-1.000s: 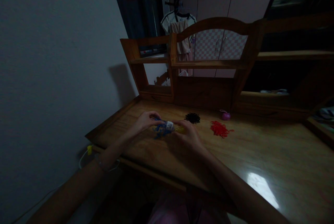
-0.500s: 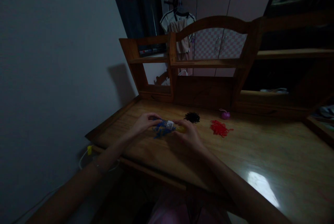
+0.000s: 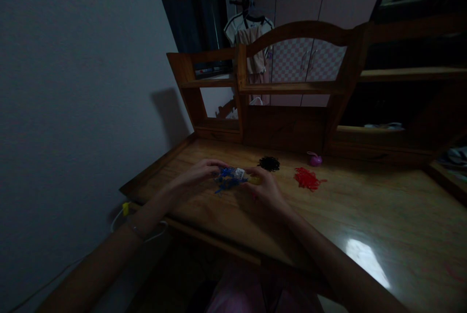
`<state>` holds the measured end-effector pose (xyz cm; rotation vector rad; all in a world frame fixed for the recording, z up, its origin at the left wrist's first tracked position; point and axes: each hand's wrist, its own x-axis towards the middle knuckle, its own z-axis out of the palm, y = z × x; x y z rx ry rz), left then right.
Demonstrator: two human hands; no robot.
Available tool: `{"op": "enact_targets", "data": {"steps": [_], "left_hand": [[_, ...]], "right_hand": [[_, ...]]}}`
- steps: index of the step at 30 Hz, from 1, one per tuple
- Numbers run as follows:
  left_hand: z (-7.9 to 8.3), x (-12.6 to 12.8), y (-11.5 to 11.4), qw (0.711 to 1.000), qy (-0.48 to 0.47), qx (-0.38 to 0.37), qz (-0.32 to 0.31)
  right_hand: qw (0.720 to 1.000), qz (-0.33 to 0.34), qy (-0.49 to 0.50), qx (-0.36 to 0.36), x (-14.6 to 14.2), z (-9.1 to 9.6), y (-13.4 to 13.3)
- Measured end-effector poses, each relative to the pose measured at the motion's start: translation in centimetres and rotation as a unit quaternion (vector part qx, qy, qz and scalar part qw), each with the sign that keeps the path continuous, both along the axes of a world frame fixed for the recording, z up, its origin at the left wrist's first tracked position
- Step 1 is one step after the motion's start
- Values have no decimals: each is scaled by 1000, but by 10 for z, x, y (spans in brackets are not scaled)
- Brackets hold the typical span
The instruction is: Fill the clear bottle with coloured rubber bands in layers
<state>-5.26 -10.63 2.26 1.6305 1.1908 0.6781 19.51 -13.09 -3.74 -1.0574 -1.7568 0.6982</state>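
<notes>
Head view: dim wooden desk (image 3: pixel 365 216)
Left hand (image 3: pixel 199 172): fingers pinching blue bundle (image 3: pixel 226 180) (white label)
Right hand (image 3: pixel 264 189): pinching its other end
Beyond: black pile (image 3: pixel 269 163), red pile (image 3: pixel 308 179)

Since the earlier pictures, left hand (image 3: pixel 197 173) has dropped lower and flatter onto the surface (image 3: pixel 328 216), fingers stretched toward the blue pile (image 3: pixel 225 180). More of the blue pile now shows, spread wider between the hands. White-labelled piece (image 3: pixel 239 173) sits slightly higher. Right hand (image 3: pixel 265 187) shifted only a touch.
</notes>
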Motion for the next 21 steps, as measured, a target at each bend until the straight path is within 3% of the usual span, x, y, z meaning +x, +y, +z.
{"op": "enact_targets", "data": {"steps": [5, 9, 15, 21], "left_hand": [[2, -6, 3, 997, -17, -21, -69], [1, -9, 3, 995, -34, -31, -86], [0, -6, 1, 996, -53, -43, -61], [1, 1, 2, 995, -66, -74, 5]], "right_hand": [[1000, -2, 1, -11, 1, 0, 0], [1000, -4, 6, -18, 0, 2, 0], [1000, -1, 14, -22, -1, 6, -2], [1000, -4, 4, 2, 0, 3, -2]]}}
